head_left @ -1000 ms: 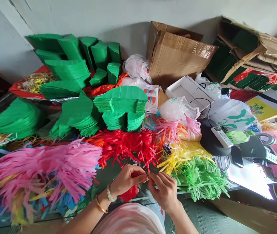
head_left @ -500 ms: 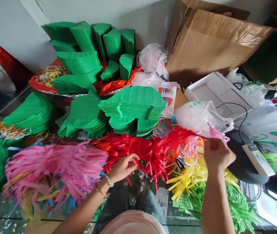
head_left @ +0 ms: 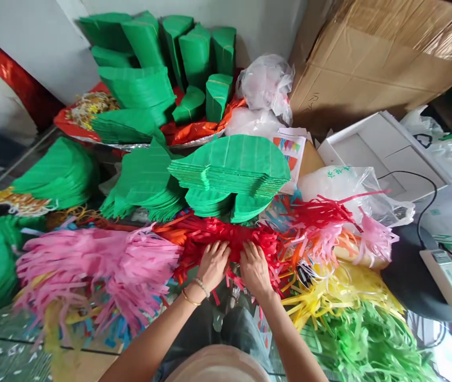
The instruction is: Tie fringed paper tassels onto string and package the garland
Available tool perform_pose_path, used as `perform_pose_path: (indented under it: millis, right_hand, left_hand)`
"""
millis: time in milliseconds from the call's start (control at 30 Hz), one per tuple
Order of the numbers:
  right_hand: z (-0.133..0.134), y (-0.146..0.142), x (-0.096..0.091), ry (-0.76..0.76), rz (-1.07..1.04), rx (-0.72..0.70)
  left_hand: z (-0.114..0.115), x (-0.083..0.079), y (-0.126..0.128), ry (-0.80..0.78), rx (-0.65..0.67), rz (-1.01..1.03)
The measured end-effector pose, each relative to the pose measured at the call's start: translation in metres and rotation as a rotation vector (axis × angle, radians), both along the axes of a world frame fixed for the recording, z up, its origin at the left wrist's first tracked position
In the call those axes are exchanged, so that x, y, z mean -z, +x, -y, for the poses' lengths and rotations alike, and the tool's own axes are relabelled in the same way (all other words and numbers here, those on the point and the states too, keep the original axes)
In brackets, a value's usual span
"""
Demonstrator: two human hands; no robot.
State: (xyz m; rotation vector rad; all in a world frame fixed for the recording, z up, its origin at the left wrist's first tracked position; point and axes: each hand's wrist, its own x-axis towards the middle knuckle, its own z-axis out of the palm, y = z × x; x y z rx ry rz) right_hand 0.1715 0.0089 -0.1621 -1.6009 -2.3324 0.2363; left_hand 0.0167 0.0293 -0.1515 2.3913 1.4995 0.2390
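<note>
Both of my hands reach into a heap of red paper fringe in the middle of the table. My left hand, with a bead bracelet and a gold bangle at the wrist, has its fingers curled into the red strips. Right beside it, my right hand presses its fingers into the same red strips. A pile of pink fringe lies to the left. Yellow fringe and light green fringe lie to the right.
Stacks of green cut paper shapes sit just behind the red fringe, with more green stacks against the wall. A cardboard box, a white box, plastic bags and a black device with a cable crowd the right.
My right hand came back from the far right of the fringe to join my left hand at the red pile. The view moved closer and lower over the table.
</note>
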Motion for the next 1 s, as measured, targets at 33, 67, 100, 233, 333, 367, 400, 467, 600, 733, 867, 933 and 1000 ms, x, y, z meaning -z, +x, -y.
perform_pose_path:
  millis: [33,67,100,233,333,367,400,467,600,733,867,933,1000]
  right_hand:
    - [-0.002,0.009,0.004,-0.018,0.018,0.06]
    - [-0.004,0.02,0.005,-0.031,0.02,0.128]
    - [-0.006,0.033,0.005,-0.033,0.007,0.2]
    - [-0.003,0.068,-0.015,0.046,-0.142,0.464]
    - [0.004,0.051,-0.031,0.145,-0.194,0.503]
    - [0.006,0.039,-0.033,0.157,-0.186,0.447]
    - [0.008,0.025,-0.032,0.136,-0.176,0.328]
    - [0.009,-0.002,-0.021,0.081,-0.111,0.102]
    - [0.006,-0.022,0.012,0.101,0.007,0.046]
    - [0.004,-0.009,0.016,0.19,-0.001,0.015]
    - [-0.001,-0.002,-0.009,0.271,-0.045,-0.02]
    - [-0.002,-0.002,-0.021,0.317,-0.091,-0.039]
    - [0.0,-0.004,-0.03,0.35,-0.142,-0.047]
  left_hand:
    - [0.0,0.0,-0.008,0.01,-0.008,-0.015]
    - [0.0,0.0,-0.017,0.018,-0.021,-0.027]
    - [0.001,-0.001,-0.026,0.03,-0.041,-0.039]
    - [0.011,-0.008,-0.056,0.083,-0.155,-0.017]
    - [0.014,-0.011,-0.063,0.103,-0.226,0.102]
    - [0.014,-0.012,-0.062,0.109,-0.24,0.126]
    - [0.014,-0.013,-0.059,0.117,-0.252,0.132]
    - [0.014,-0.016,-0.051,0.132,-0.276,0.121]
    - [0.021,-0.021,-0.025,0.074,-0.232,0.279]
    - [0.026,-0.017,-0.004,-0.064,-0.111,0.418]
    - [0.011,-0.006,0.001,0.009,-0.073,0.284]
    - [0.0,-0.002,-0.003,0.051,-0.09,0.197]
    - [-0.01,0.001,-0.008,0.084,-0.129,0.135]
